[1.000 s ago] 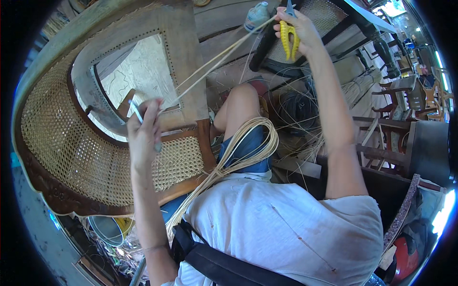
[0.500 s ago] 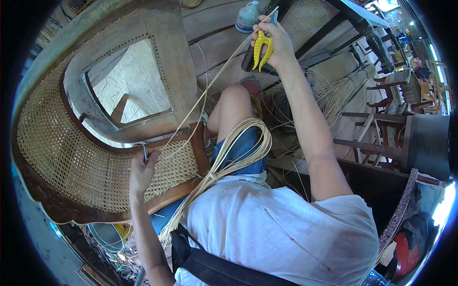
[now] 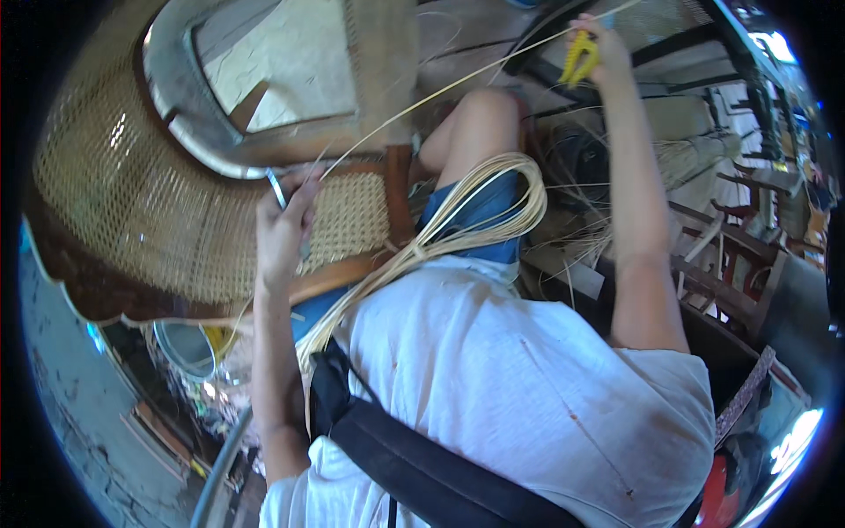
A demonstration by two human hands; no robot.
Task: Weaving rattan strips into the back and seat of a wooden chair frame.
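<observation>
My left hand (image 3: 283, 224) is closed over the woven cane panel (image 3: 350, 211) of a wooden chair. It grips a pale cane strand (image 3: 412, 107) and a shiny metal tool (image 3: 276, 187) whose kind I cannot make out. The strand stretches up and right to my raised right hand (image 3: 602, 55). That hand is closed on the strand and on a yellow-handled hand tool (image 3: 578, 60) with two curved handles; its jaws are hidden. A tied bundle of cane strands (image 3: 480, 207) lies across my lap and thigh.
The curved woven chair back (image 3: 167, 211) spreads to the left, beside a wooden frame (image 3: 383, 66) with an opening. A grey bucket (image 3: 183, 350) stands below it. Loose cane (image 3: 695, 163) and wooden furniture parts (image 3: 726, 299) are at the right.
My right hand has moved right and slightly up with the yellow-handled tool, drawing the strand out flatter. The view has shifted, so the chair and my left hand appear higher.
</observation>
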